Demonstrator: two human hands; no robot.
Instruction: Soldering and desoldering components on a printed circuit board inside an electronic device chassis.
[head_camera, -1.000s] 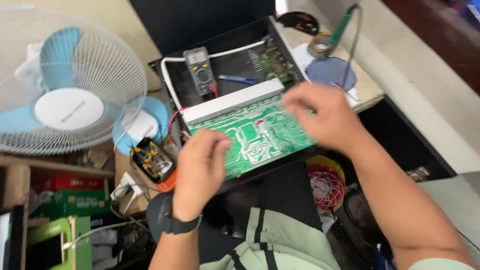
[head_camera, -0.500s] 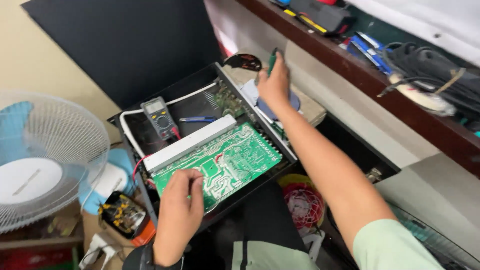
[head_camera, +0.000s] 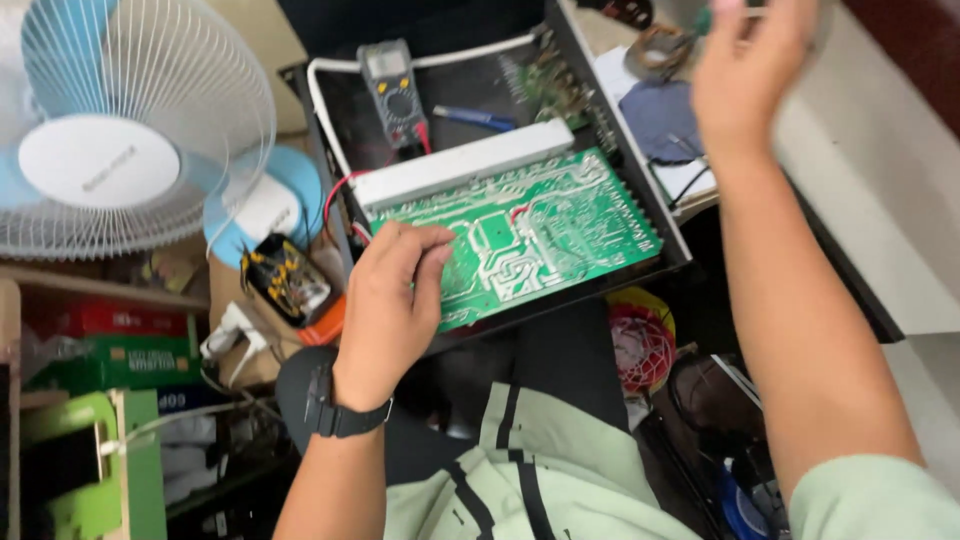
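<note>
here left hand (head_camera: 390, 300) grips green circuit board (head_camera: 540, 230)

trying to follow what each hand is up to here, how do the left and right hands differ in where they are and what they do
The left hand lies low on the near corner of the green circuit board, fingers curled on its edge; the right hand is raised at the far side, above the bench, off the board. The left wrist wears a black watch; the right wrist is bare. The left is sharp, the right blurred, so what it holds is unclear. Both are bare.
</note>
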